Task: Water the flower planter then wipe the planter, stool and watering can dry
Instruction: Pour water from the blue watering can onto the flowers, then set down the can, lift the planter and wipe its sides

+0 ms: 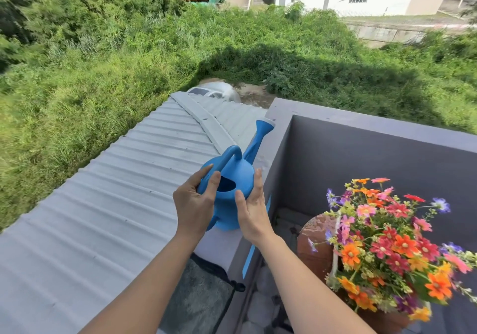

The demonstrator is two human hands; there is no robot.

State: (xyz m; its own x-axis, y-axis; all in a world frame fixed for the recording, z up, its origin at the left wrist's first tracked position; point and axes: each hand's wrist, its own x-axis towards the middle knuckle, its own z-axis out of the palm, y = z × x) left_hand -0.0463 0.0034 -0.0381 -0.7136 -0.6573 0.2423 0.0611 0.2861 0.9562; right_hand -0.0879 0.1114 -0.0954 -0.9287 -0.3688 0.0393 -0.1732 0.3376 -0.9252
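Both hands cupped the blue watering can on the parapet ledge

The left hand (pixel 192 204) lay with fingers spread on the side of the watering can (pixel 233 178), the right hand (pixel 251 211) flat, fingers together, opposite; smooth stiff plastic, probably slippery wet, best taken by its arched handle; water level unseen; the flower planter (pixel 387 243) hid its pot and most of the wet stool (pixel 313 240).
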